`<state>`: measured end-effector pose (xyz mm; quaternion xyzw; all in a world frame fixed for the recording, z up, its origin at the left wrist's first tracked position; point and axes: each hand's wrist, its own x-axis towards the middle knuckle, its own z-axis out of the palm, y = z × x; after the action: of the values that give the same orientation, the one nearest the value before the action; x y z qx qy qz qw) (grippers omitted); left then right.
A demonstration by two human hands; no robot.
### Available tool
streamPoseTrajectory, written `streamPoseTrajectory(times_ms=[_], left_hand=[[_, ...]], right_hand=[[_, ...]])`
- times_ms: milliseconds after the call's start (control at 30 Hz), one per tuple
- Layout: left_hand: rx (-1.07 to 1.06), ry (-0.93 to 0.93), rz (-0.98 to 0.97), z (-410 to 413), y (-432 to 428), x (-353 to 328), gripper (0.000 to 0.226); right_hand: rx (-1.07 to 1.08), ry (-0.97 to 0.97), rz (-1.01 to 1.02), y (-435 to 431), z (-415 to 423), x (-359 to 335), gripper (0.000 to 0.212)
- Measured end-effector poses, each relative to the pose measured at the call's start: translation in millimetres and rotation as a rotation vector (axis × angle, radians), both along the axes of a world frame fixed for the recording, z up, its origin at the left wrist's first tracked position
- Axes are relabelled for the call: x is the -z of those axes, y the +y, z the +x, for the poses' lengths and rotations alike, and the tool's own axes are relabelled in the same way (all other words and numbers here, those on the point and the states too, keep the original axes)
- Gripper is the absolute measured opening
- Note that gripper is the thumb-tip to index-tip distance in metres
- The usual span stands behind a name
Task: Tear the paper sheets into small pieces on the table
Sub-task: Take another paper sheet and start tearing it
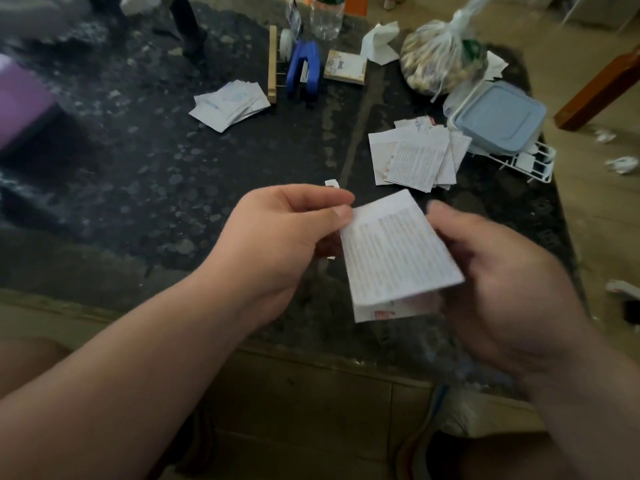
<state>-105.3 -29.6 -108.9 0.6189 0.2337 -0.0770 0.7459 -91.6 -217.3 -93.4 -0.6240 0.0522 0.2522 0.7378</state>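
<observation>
At the left edge of the dark speckled table [138,174] sits a purple block [20,102]. Toward the far edge, left of the middle, lies a fanned pile of torn pieces [230,103], with a blue tool [306,69] just beside it. Above the near edge, the left hand [277,237] pinches the upper left corner of a printed paper sheet [398,251] between thumb and forefinger, holding it clear of the surface; a second layer shows below its bottom edge. A stack of printed pieces [415,157] lies near the right edge, next to a blue-lidded container [498,116]. The right hand [502,289], blurred, curls round the sheet's right edge, the lower right corner lying over its fingers.
</observation>
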Motion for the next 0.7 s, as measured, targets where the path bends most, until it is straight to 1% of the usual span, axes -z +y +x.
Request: streamPoseTrajectory(times_ms=[33, 100, 133, 167, 200, 233, 300, 333, 433, 500, 533, 633, 700], left_hand=[[0.014, 0.066, -0.043, 1, 2, -1, 0.012], [0.044, 0.177, -0.165, 2, 4, -2, 0.017], [0.071, 0.209, -0.243, 2, 5, -1, 0.02], [0.107, 0.225, -0.308, 1, 4, -1, 0.023], [0.135, 0.229, -0.352, 0, 4, 1, 0.027], [0.143, 0.229, -0.384, -1, 2, 2, 0.03], [0.124, 0.239, -0.421, -3, 0, 4, 0.034], [0.129, 0.243, -0.431, -4, -2, 6, 0.034], [0.148, 0.268, -0.434, -8, -7, 6, 0.034], [0.141, 0.277, -0.462, -9, -10, 5, 0.02], [0.131, 0.277, -0.469, -9, -12, 5, 0.018], [0.112, 0.257, -0.406, -9, -12, 5, 0.025], [0.159, 0.163, -0.285, -9, -7, 7, 0.033]], right_hand=[[-0.017, -0.03, 0.066, -6, 4, 0, 0.039], [-0.176, -0.127, 0.174, -16, 9, -5, 0.048], [-0.289, -0.171, 0.175, -20, 11, -10, 0.051], [-0.396, -0.234, 0.122, -23, 12, -15, 0.056], [-0.457, -0.344, -0.003, -27, 15, -18, 0.064], [-0.494, -0.506, -0.162, -30, 15, -20, 0.068], [-0.522, -0.814, -0.468, -31, 17, -20, 0.063], [-0.506, -0.901, -0.554, -29, 17, -18, 0.055], [-0.392, -0.889, -0.625, -24, 19, -13, 0.032], [-0.387, -0.924, -0.682, -18, 18, -13, 0.016], [-0.403, -0.922, -0.678, -16, 17, -14, 0.009], [-0.368, -0.813, -0.563, -12, 14, -14, 0.009], [-0.287, -0.686, -0.489, -11, 14, -16, 0.01]])
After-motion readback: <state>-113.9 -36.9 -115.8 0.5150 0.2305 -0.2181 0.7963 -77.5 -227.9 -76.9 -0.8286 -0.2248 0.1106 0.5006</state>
